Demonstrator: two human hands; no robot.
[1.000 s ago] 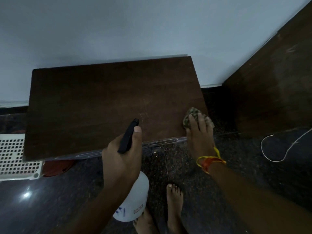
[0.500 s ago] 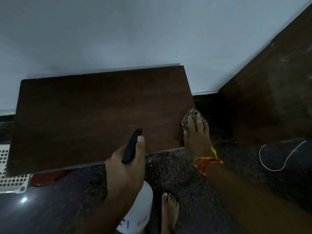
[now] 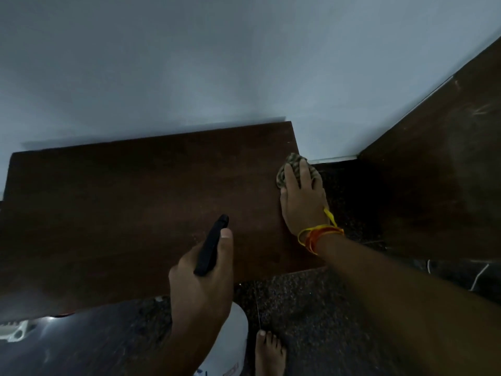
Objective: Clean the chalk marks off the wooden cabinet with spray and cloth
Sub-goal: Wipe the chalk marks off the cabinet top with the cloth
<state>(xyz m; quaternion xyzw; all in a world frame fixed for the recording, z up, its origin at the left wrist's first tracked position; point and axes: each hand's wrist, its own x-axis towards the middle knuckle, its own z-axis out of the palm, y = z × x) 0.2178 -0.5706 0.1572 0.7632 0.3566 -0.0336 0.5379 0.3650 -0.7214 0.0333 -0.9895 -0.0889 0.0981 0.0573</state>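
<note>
The dark wooden cabinet top [image 3: 135, 207] fills the middle of the head view, set against a pale wall. My right hand [image 3: 302, 202] lies flat with straight fingers on a striped cloth [image 3: 294, 165] at the cabinet's far right edge. My left hand [image 3: 202, 283] grips a white spray bottle [image 3: 231, 346] by its black nozzle head [image 3: 211, 245], held over the cabinet's front edge. Faint pale specks show on the wood near the nozzle.
A tall dark wooden panel [image 3: 439, 185] with faint scratch marks stands at the right. The floor is dark speckled stone [image 3: 298, 308]; my bare foot [image 3: 268, 354] stands on it. A white perforated basket corner [image 3: 13, 331] shows at bottom left, a thin white cord [image 3: 479, 278] at right.
My right hand has slid the cloth along the cabinet's right edge toward the wall. The view has shifted so the cabinet sits lower and further left. My left hand keeps hold of the bottle.
</note>
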